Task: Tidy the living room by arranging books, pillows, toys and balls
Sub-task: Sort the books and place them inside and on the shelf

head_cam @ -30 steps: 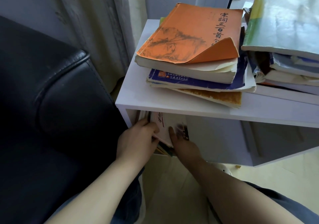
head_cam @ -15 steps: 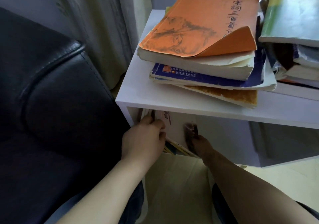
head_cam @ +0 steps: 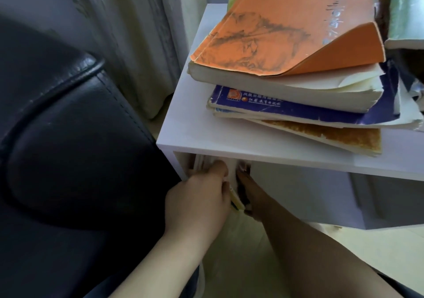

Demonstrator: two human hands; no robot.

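Note:
A thin row of upright books (head_cam: 234, 184) stands in the lower compartment of a white side table (head_cam: 195, 118), pushed against its left wall. My left hand (head_cam: 202, 201) holds their outer edges from the left with curled fingers. Flat against the row's right face lies my right hand (head_cam: 249, 192), its fingers reaching into the compartment. On the table top lies a stack with an orange book (head_cam: 286, 26) over a blue book (head_cam: 298, 108) and a yellow-brown one (head_cam: 325, 137).
A black leather sofa arm (head_cam: 68, 125) stands right next to the table's left side. A pale curtain (head_cam: 137, 33) hangs behind. A second book pile (head_cam: 406, 13) sits at the table's right. Light floor (head_cam: 241, 263) shows below.
The books in the compartment have gone from leaning to nearly upright against the left wall. Both hands moved left and inward with them. The camera came closer.

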